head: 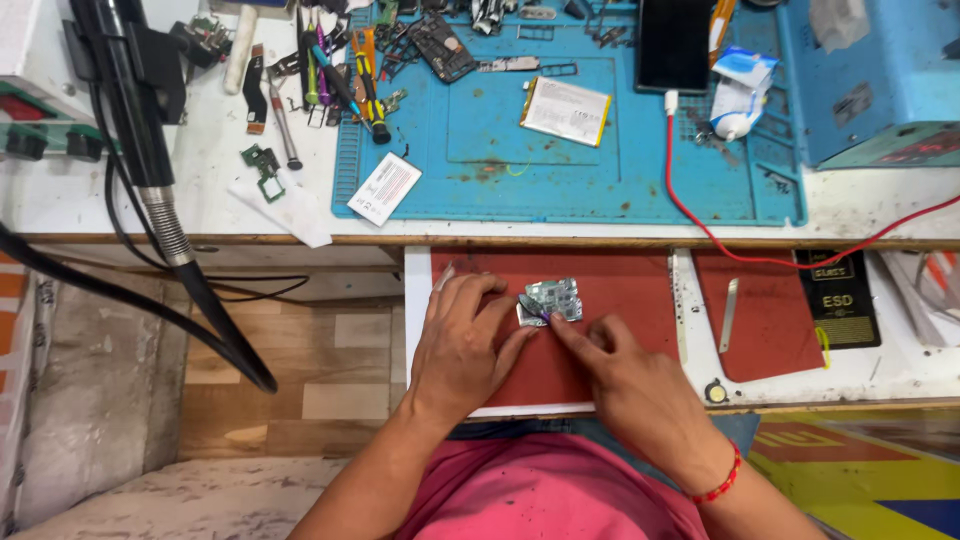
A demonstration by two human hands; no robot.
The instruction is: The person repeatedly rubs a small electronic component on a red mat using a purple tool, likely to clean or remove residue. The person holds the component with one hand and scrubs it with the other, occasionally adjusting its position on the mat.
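Here, circuit board (553, 299) on red mat (620, 285), between left hand (462, 345) and right hand (630, 385) fingertips.

A small circuit board (552, 298) is laid on a mat (620, 290), between the left hand (462, 345) and the right hand (630, 385). Behind it, on the table (200, 180), a bigger mat (480, 150) is spread, with tools (340, 80) on its left.

Small silvery-green circuit board (552, 299), flat on red mat (620, 280), near its left edge.
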